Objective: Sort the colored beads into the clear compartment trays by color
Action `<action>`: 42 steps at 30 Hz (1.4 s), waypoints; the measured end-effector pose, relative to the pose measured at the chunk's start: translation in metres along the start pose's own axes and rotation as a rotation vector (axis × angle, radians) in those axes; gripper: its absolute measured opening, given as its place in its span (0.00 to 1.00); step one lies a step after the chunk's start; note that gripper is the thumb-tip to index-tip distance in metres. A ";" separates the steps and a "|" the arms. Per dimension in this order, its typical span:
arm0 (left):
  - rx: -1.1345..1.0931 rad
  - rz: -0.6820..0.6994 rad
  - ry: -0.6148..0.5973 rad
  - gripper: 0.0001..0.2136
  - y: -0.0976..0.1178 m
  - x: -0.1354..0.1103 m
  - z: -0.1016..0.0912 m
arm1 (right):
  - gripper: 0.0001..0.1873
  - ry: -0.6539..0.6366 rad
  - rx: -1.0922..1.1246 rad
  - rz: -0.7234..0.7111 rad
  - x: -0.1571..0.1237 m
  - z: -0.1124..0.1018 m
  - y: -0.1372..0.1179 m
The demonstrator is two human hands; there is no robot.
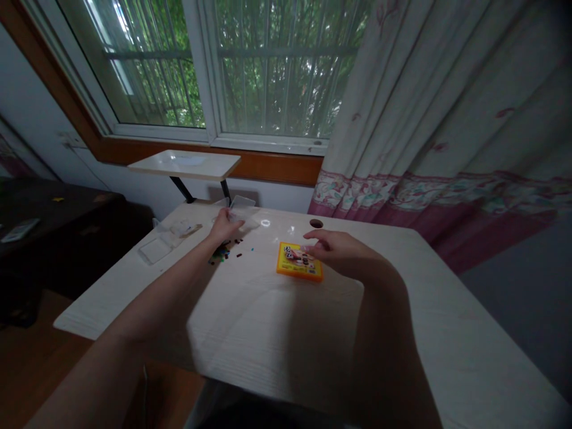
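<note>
My left hand (222, 227) is at the back of the table, its fingers closed on a clear plastic box (242, 204). Small coloured pieces (221, 252), mostly dark with some green and blue, lie in a loose heap just below that hand. Over a flat yellow box (298, 269) with printed pictures and orange edges hovers my right hand (333, 247). Its thumb and forefinger are apart with nothing between them; whether a fingertip touches the box I cannot tell.
Clear plastic containers (154, 250) lie at the table's left edge. A small raised shelf (196, 167) stands at the back left, and a round hole (316, 224) is cut near the rear edge. Curtains (429, 137) hang behind the right side.
</note>
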State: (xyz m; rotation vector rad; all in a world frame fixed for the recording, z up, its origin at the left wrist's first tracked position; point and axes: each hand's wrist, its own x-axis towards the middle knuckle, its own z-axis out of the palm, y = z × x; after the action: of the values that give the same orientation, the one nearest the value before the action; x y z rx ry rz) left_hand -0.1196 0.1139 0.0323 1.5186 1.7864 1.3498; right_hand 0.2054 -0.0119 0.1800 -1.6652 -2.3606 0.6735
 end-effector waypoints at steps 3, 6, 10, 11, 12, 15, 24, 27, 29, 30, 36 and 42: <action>0.117 0.042 -0.016 0.36 0.003 0.007 0.005 | 0.24 0.017 -0.051 0.070 0.007 0.002 0.007; 0.324 0.117 -0.051 0.41 0.005 0.006 0.004 | 0.26 0.025 -0.111 0.168 0.021 0.009 0.019; 0.615 0.186 -0.073 0.42 0.003 0.004 0.000 | 0.32 -0.099 -0.124 0.172 0.043 0.026 0.033; 0.651 0.199 -0.074 0.42 0.001 0.003 -0.001 | 0.36 -0.130 -0.136 0.156 0.047 0.032 0.034; 0.679 0.214 -0.077 0.41 0.000 0.002 -0.001 | 0.41 -0.146 -0.165 0.139 0.051 0.038 0.035; 0.734 0.235 -0.089 0.41 -0.003 -0.001 -0.004 | 0.55 -0.130 -0.244 0.121 0.059 0.056 0.033; 0.739 0.225 0.089 0.44 0.011 -0.018 -0.013 | 0.66 -0.209 -0.301 0.196 0.071 0.083 0.033; 0.489 0.296 0.112 0.39 0.023 -0.038 -0.014 | 0.65 -0.163 -0.264 0.143 0.072 0.080 0.033; 0.241 0.357 -0.003 0.36 0.030 -0.060 -0.012 | 0.65 -0.151 -0.179 0.066 0.070 0.075 0.029; 0.110 0.363 -0.104 0.36 0.033 -0.073 -0.010 | 0.65 -0.152 -0.119 0.021 0.068 0.072 0.025; -0.742 0.073 -0.590 0.43 0.049 -0.139 0.006 | 0.53 -0.189 0.200 -0.253 0.045 0.053 -0.007; -1.050 -0.110 -0.560 0.46 0.066 -0.150 0.000 | 0.43 -0.152 0.141 -0.321 0.027 0.046 -0.033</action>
State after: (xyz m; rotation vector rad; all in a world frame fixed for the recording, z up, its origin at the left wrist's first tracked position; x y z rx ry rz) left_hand -0.0405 -0.0289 0.0511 1.0040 0.5996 1.2876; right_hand 0.1500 -0.0080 0.1514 -1.1800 -2.5354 0.9040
